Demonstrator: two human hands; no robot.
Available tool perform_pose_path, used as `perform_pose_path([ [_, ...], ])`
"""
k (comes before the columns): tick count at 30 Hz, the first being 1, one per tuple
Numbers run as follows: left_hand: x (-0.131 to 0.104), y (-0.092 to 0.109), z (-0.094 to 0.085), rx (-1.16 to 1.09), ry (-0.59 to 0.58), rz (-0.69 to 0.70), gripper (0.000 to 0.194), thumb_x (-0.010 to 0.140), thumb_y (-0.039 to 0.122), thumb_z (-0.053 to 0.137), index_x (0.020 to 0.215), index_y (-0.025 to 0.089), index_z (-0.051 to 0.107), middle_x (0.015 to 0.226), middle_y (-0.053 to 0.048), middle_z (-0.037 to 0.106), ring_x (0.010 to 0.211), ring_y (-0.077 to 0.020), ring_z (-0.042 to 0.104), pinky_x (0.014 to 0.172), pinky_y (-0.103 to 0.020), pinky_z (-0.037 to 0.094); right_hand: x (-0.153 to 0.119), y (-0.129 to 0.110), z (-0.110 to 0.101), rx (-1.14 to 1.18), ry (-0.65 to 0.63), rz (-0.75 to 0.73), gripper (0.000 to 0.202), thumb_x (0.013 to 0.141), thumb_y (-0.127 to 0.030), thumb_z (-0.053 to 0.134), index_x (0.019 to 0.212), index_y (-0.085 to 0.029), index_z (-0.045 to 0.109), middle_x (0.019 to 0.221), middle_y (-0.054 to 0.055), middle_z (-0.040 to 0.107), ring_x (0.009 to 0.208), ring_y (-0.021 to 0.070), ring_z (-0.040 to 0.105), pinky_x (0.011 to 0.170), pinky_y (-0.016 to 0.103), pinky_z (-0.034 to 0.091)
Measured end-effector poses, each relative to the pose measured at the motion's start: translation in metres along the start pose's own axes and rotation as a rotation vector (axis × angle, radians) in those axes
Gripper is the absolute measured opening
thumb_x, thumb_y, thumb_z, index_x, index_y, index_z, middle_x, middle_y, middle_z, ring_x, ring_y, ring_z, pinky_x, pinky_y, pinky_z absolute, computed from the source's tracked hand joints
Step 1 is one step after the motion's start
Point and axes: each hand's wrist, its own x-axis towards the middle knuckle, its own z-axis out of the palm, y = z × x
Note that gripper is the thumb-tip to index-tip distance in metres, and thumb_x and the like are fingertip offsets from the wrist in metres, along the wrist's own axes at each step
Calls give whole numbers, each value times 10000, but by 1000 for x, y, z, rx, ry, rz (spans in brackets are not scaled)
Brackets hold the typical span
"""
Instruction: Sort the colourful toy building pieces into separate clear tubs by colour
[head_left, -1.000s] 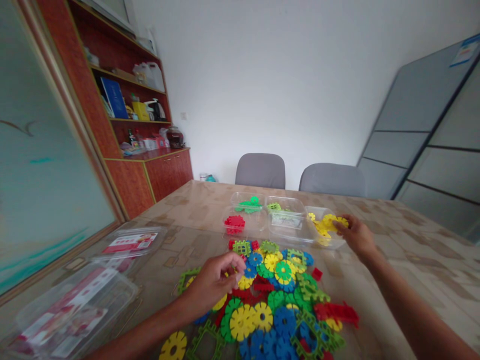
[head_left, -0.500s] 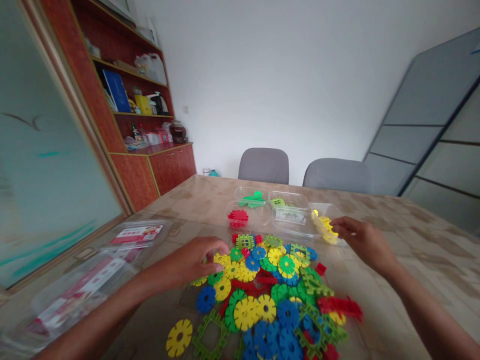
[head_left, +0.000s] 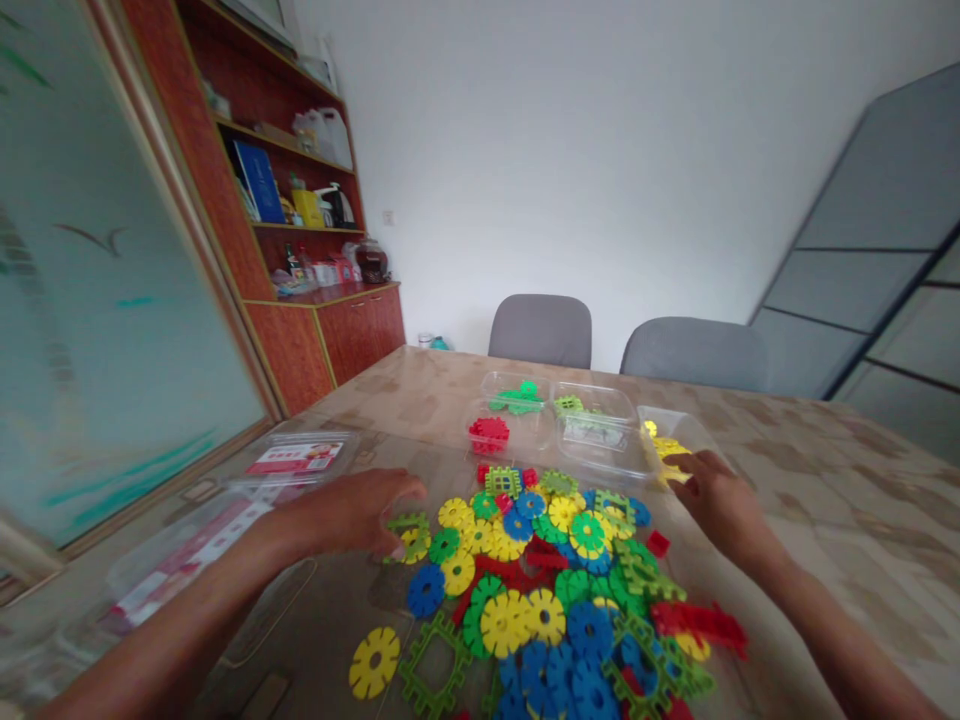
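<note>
My left hand [head_left: 364,510] hovers at the left edge of a pile of plastic building pieces, thumb and fingers apart, holding nothing. Beside its thumb are a yellow notched disc [head_left: 415,545] and a green square lattice piece [head_left: 405,522]. My right hand [head_left: 712,492] is at the near side of a clear container [head_left: 694,435] with yellow discs [head_left: 664,450] inside. Its fingers are curled together at the rim; whatever they hold, if anything, is hidden. The pile between my hands mixes yellow, green and blue discs [head_left: 589,630] with red pieces [head_left: 701,622].
Clear boxes hold a red stack [head_left: 489,434], green pieces [head_left: 517,400] and light green squares [head_left: 570,405]. At left lie clear lids with a printed label [head_left: 296,455] and packaging [head_left: 195,545]. Two grey chairs [head_left: 540,330] stand behind the table [head_left: 840,500].
My left hand has drawn left, off the yellow discs at the pile's edge. My right hand stays by the yellow container, its fingers now more curled. The whole view has shifted slightly.
</note>
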Motion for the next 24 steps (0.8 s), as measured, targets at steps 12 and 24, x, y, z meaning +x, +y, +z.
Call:
perform_pose_path([
  [12, 5, 48, 36, -141, 40, 397, 244, 852, 269, 614, 1094, 236, 609, 1082, -39, 627, 1003, -219, 568, 863, -283, 393, -17, -69, -50, 335, -510, -145, 278, 869, -332, 489, 1055, -205, 651, 818, 55, 698, 652, 186, 627, 580, 280, 494],
  [24, 10, 68, 59, -93, 7, 495, 209, 899, 159, 571, 1088, 238, 612, 1114, -52, 623, 1042, -220, 573, 872, -279, 404, -55, -119, -42, 223, -888, -161, 741, 670, -272, 781, 1359, -237, 510, 1414, 165, 480, 1264, 381, 455, 1017, 552, 381],
])
